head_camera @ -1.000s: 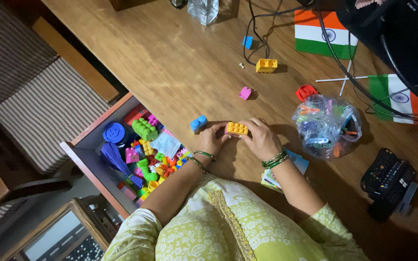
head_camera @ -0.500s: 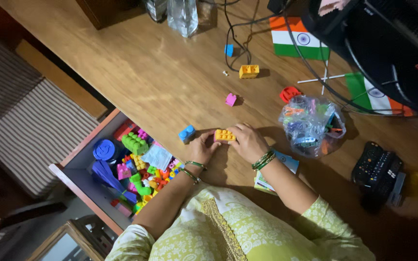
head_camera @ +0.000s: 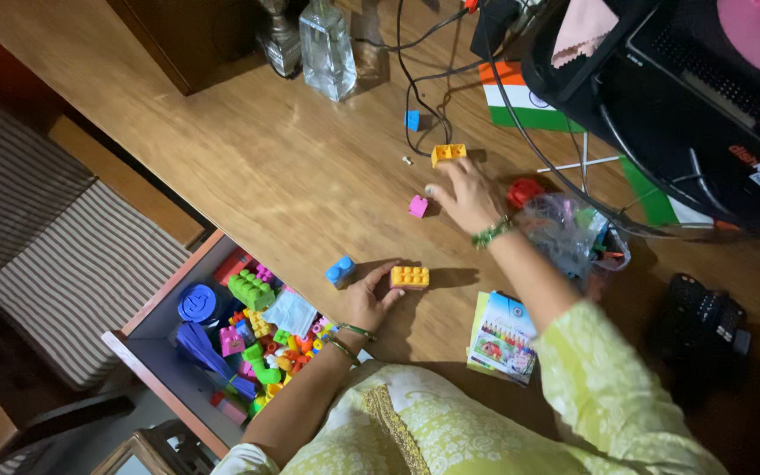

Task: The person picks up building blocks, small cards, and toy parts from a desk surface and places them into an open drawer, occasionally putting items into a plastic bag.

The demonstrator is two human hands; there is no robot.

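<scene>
My left hand [head_camera: 369,297] rests on the wooden desk [head_camera: 292,149] with its fingers against the side of an orange studded block [head_camera: 409,277]. A small blue block [head_camera: 339,270] lies just left of that hand. My right hand [head_camera: 461,195] is stretched out farther back, fingers spread, holding nothing. It hovers between a small pink block [head_camera: 418,206] on its left and an orange block [head_camera: 449,154] just beyond its fingertips. A tiny blue block [head_camera: 412,120] lies farther back among the cables.
An open drawer [head_camera: 147,317] at the desk's left edge holds several coloured blocks. A clear bag of toys [head_camera: 573,233], a red piece [head_camera: 522,191], two small flags [head_camera: 521,101], a booklet [head_camera: 503,336], a black remote [head_camera: 701,321], cables and a glass bottle [head_camera: 327,48] lie around.
My right hand has let go of the near orange block and reached back toward the far orange and pink blocks. My left hand stays at the near block.
</scene>
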